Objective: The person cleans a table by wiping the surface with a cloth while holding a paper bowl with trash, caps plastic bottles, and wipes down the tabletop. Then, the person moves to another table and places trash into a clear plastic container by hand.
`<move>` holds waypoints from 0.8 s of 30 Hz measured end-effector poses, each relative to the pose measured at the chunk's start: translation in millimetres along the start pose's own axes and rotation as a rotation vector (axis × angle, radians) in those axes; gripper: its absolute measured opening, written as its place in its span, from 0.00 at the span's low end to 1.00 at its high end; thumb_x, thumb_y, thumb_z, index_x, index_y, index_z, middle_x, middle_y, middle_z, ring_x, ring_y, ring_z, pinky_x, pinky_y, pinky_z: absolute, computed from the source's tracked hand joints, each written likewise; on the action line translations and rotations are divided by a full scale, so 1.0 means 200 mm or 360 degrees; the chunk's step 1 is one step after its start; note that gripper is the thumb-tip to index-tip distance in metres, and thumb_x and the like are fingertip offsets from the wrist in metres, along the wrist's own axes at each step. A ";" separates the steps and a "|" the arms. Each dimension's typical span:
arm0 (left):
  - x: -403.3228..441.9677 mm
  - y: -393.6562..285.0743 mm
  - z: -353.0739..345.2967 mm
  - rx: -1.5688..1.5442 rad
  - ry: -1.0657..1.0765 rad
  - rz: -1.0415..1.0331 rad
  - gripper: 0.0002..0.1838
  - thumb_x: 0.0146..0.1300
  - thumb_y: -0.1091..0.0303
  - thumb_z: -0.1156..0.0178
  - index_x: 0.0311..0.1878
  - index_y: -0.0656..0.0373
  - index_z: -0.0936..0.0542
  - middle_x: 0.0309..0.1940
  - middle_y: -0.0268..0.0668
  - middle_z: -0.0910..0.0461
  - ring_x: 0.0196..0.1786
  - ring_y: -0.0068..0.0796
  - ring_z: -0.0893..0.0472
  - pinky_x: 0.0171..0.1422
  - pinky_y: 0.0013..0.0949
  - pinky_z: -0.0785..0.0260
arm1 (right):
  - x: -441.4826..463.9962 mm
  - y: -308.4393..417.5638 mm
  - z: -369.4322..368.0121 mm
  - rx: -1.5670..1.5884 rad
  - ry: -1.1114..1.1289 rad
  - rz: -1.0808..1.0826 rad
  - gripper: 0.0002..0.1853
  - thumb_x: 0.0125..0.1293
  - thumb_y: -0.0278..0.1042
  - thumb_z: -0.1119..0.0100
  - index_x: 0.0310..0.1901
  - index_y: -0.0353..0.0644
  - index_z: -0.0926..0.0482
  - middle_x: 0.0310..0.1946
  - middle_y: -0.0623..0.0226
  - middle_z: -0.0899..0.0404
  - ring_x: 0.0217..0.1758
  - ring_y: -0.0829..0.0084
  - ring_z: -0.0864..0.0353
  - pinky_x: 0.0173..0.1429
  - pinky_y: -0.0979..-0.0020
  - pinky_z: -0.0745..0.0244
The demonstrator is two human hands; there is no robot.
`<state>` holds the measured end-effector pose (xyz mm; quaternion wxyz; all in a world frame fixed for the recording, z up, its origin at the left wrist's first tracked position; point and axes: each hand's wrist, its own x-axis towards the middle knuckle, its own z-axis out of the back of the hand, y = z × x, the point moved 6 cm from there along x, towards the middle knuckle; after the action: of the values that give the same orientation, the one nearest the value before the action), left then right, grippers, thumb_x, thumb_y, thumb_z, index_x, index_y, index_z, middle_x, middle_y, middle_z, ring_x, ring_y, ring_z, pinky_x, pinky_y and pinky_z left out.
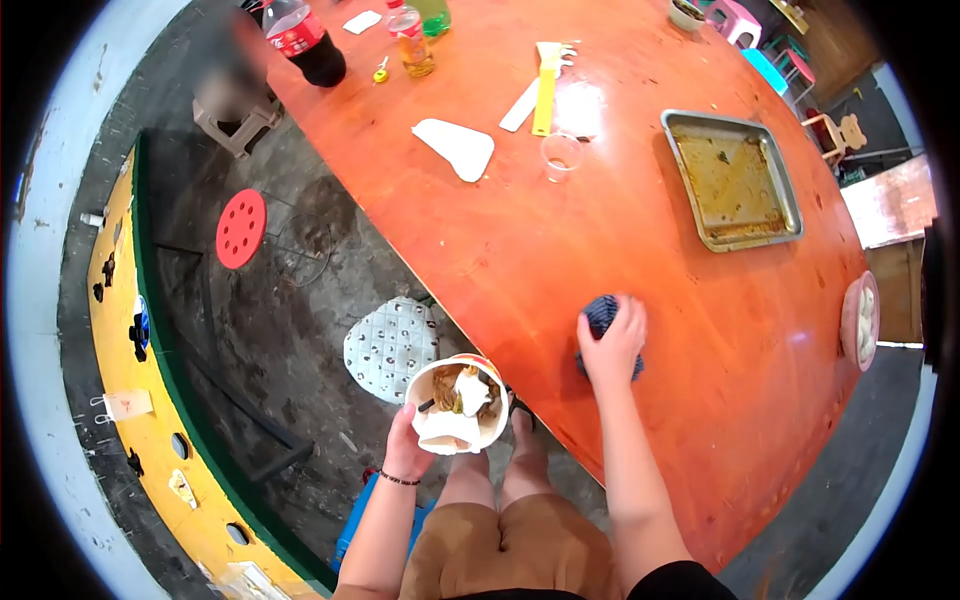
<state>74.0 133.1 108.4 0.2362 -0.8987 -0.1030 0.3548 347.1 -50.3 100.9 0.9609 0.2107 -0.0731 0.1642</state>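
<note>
My left hand (405, 450) grips a white paper tub (424, 388) from its side, just off the table's near edge. Inside the tub lie crumpled white tissue and brown food scraps. On the orange-red table (520, 250), my right hand (617, 345) presses down on a bunched dark blue cloth (601, 315), its fingers curled over it. Part of the cloth is hidden beneath the palm.
A greasy metal tray (765, 238) sits at the right, with a pink bowl (852, 330) of whitish round items beyond. Further off are white paper (458, 148), a clear cup (561, 155), a yellow tool (545, 100) and a cola bottle (318, 60). A padded stool (390, 350) stands left.
</note>
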 end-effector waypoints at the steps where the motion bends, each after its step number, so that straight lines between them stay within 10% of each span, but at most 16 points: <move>1: -0.03 -0.03 0.04 -0.0001 -0.0063 -0.0015 0.38 0.66 0.46 0.45 0.71 0.63 0.39 0.65 0.45 0.29 0.66 0.41 0.28 0.69 0.43 0.34 | 0.12 0.08 0.04 -0.0046 -0.0037 -0.0044 0.38 0.55 0.46 0.31 0.63 0.36 0.34 0.66 0.40 0.39 0.70 0.44 0.40 0.72 0.47 0.44; 7: -0.14 -0.06 0.23 -0.0124 -0.0271 -0.0212 0.40 0.64 0.45 0.43 0.71 0.61 0.39 0.65 0.45 0.29 0.66 0.41 0.27 0.68 0.44 0.33 | 0.95 0.37 -0.22 0.0356 -0.0011 0.0233 0.58 0.47 0.54 0.26 0.75 0.55 0.52 0.71 0.44 0.44 0.74 0.46 0.44 0.72 0.48 0.42; 16: -0.32 -0.06 0.40 -0.0386 -0.0482 -0.0461 0.40 0.64 0.40 0.47 0.72 0.55 0.39 0.62 0.42 0.27 0.57 0.39 0.21 0.43 0.39 0.18 | 1.21 0.50 -0.51 0.0011 0.0471 0.0210 0.47 0.52 0.51 0.33 0.71 0.43 0.43 0.65 0.50 0.31 0.66 0.60 0.28 0.63 0.59 0.28; 19: -0.36 -0.03 0.53 -0.0421 -0.0447 -0.0430 0.39 0.64 0.40 0.47 0.72 0.55 0.39 0.62 0.42 0.27 0.56 0.40 0.20 0.39 0.40 0.17 | 1.20 0.64 -0.54 0.0684 0.0591 0.0228 0.46 0.50 0.48 0.30 0.68 0.38 0.40 0.63 0.47 0.30 0.66 0.58 0.28 0.64 0.59 0.29; 22: -0.41 0.00 0.57 -0.0422 -0.0366 -0.0442 0.38 0.65 0.44 0.47 0.71 0.60 0.39 0.65 0.43 0.29 0.64 0.41 0.26 0.66 0.46 0.30 | 1.19 0.89 -0.52 0.0595 0.0777 0.0362 0.46 0.47 0.47 0.28 0.67 0.39 0.38 0.62 0.44 0.30 0.64 0.54 0.27 0.65 0.58 0.29; 24: -0.42 -0.01 0.57 -0.0440 -0.0424 -0.0488 0.38 0.65 0.45 0.46 0.71 0.60 0.38 0.65 0.43 0.29 0.64 0.41 0.26 0.66 0.44 0.30 | 1.23 0.98 -0.66 0.0502 0.0733 0.0518 0.48 0.45 0.47 0.27 0.67 0.41 0.39 0.62 0.42 0.31 0.65 0.54 0.29 0.65 0.58 0.30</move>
<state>-66.0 145.1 85.6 0.1465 -0.8416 -0.3160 0.4127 518.5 243.8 109.0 0.8687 0.3000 0.1398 0.3685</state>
